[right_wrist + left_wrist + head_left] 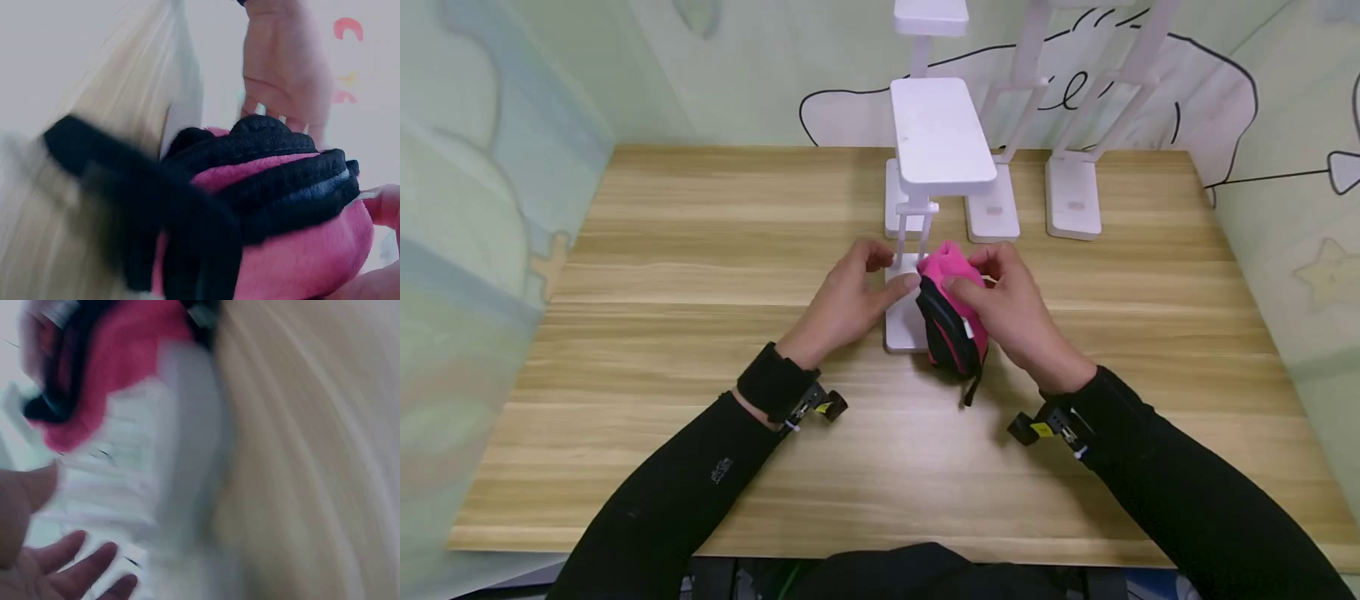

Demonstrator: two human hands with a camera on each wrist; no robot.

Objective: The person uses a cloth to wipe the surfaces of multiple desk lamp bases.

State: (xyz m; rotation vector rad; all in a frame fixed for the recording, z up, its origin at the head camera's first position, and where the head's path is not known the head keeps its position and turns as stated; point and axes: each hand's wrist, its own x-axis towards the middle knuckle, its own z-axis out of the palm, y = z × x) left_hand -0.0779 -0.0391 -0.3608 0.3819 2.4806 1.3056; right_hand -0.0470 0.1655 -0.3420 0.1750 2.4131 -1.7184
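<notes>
My right hand (1013, 310) pinches a small soft pink-and-black pouch (951, 312) between thumb and fingers, by its upper right side. A black strap end hangs from its lower end, and a white tag shows on its side. In the right wrist view, black bands (269, 150) cross its pink plush surface. Left of the pouch is my left hand (850, 296), its fingers spread and holding nothing, the thumb tip close to the pouch. Between the hands, partly behind the pouch, stands a white desk lamp's base (904, 327).
The front lamp's white head (942, 133) overhangs the area just beyond my hands. Several more white lamps stand behind, including one with its base (1072, 200) at the back right. The wooden table (700, 250) meets patterned walls at the back and sides.
</notes>
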